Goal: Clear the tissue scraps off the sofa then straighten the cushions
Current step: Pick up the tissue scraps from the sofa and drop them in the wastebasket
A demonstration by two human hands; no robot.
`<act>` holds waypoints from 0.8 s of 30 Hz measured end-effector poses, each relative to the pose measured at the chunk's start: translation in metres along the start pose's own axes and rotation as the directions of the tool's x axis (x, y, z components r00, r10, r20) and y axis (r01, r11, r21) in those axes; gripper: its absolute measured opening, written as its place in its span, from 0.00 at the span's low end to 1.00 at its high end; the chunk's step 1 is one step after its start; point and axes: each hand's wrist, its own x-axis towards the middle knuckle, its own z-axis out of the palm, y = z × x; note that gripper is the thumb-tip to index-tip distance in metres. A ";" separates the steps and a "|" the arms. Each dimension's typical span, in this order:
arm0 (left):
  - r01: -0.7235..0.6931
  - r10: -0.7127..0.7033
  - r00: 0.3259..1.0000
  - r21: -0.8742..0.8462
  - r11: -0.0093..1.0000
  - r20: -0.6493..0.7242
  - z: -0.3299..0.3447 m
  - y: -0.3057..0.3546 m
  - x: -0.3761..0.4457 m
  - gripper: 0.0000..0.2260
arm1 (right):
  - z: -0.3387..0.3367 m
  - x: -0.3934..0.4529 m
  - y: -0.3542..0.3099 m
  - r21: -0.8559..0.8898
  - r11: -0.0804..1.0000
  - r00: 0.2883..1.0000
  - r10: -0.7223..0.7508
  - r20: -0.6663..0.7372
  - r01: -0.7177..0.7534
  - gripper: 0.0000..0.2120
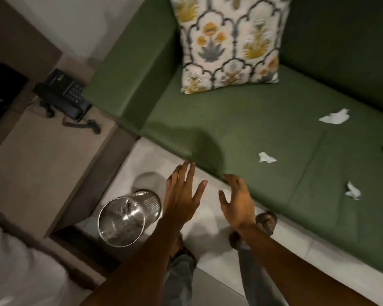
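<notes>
A green sofa [208, 127] fills the upper right. Three white tissue scraps lie on its seat: a larger one [335, 117] toward the back, a small one [266, 157] near the front edge, and another [353, 191] further right. A floral patterned cushion [230, 43] leans against the backrest. My left hand [181, 195] hovers over the floor just short of the seat's front edge, fingers spread, holding nothing. My right hand [238, 199] is beside it, also spread and empty, fingertips reaching the seat edge.
A shiny metal waste bin [122, 219] stands on the pale tiled floor left of my hands. A side table [38, 164] with a black telephone [64, 96] sits beside the sofa arm. My sandalled feet [266, 221] are under my arms.
</notes>
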 end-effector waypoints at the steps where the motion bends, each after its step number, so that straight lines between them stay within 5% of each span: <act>1: -0.028 0.028 1.000 -0.011 1.000 0.006 0.007 0.025 0.009 0.29 | -0.020 0.004 0.022 0.017 1.000 0.999 0.026 -0.029 -0.025 0.25; 12: -0.250 0.226 0.954 0.105 0.963 0.198 0.098 0.213 0.083 0.23 | -0.178 0.029 0.213 0.053 0.966 0.935 0.259 -0.240 -0.254 0.24; 17: -0.282 0.199 0.933 0.262 0.923 0.301 0.124 0.236 0.097 0.26 | -0.207 0.033 0.269 0.115 0.917 0.884 0.399 -0.245 -0.382 0.25; 24: -0.201 0.070 0.917 0.303 0.932 0.392 0.143 0.230 0.108 0.26 | -0.211 0.044 0.315 0.109 0.916 0.910 0.397 -0.120 -0.386 0.20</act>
